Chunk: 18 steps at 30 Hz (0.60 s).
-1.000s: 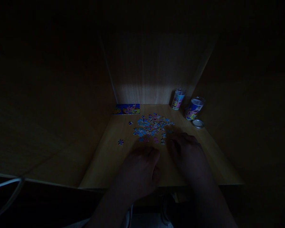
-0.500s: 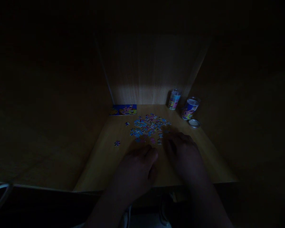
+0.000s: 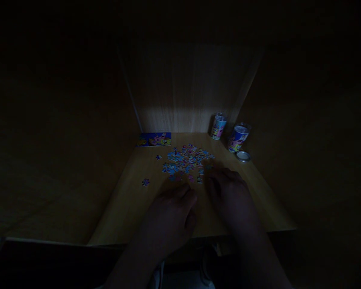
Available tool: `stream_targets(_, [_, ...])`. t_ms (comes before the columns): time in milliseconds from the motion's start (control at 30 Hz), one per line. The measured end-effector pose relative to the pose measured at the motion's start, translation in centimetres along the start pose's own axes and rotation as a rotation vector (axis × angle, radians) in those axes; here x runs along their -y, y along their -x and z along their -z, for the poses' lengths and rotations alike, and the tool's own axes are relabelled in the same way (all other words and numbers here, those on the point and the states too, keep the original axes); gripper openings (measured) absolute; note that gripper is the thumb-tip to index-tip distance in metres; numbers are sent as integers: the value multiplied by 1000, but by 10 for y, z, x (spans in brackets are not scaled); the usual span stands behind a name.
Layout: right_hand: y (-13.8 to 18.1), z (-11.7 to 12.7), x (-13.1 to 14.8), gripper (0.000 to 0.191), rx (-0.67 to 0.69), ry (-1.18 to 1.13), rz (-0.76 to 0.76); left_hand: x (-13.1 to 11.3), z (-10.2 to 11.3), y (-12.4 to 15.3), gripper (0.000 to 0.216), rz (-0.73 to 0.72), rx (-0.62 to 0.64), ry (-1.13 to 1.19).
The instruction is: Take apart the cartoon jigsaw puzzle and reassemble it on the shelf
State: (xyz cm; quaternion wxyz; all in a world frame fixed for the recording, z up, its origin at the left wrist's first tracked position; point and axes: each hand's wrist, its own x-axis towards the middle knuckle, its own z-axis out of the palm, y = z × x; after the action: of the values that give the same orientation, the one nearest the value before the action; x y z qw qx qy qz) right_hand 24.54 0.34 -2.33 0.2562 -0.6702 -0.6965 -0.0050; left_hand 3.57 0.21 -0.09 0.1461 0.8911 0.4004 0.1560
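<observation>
head view, dim light. the left hand (image 3: pixel 168 216) and right hand (image 3: pixel 228 196) lie low in the centre of the frame, backs up, on a wooden tabletop (image 3: pixel 129 212) set in a walled recess. the fingers of both hands are curled downward; whether either pair pinches a piece cannot be told, since the tips are in shadow. the right hand's fingertips touch the near edge of the heap of puzzle pieces (image 3: pixel 186 158); the left hand lies just below the heap, apart from it.

risk, as a judgement: in light this poor a piece can be misread for colour or shape and pressed into the wrong place. a sweep of either wrist could scatter the heap or push pieces off the near edge of the tabletop. the stray piece (image 3: pixel 145 182) at centre left is the likeliest to be overlooked.

the heap sits at mid-frame: small, flat, interlocking-edged pieces, mostly blue with pink and yellow flecks, loosely spread, some overlapping. one more single piece (image 3: pixel 158 157) lies just left of it. a printed picture card (image 3: pixel 153 139) lies against the back wall. two printed tins (image 3: pixel 218 126) (image 3: pixel 237 138) stand at upper right, with a round lid (image 3: pixel 243 156) flat beside the nearer one.
</observation>
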Motion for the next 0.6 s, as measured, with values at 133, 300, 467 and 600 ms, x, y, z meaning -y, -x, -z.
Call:
stream_targets(133, [0,1,2,19,-4,-11,3,1,-2,0,19,-7,-7,1])
stream_targets(300, [0,2,2,19,-6,-15,-5,2,-3,1,20,-6,-18,-4])
stream_targets(467, [1,-2,-1,21,-39,-40,25,2,-4,1,19,-1,-14,-8])
stream_targets(600, [3,-9,-5,29,-65,-1,28,2,-3,1,19,-5,-12,-3])
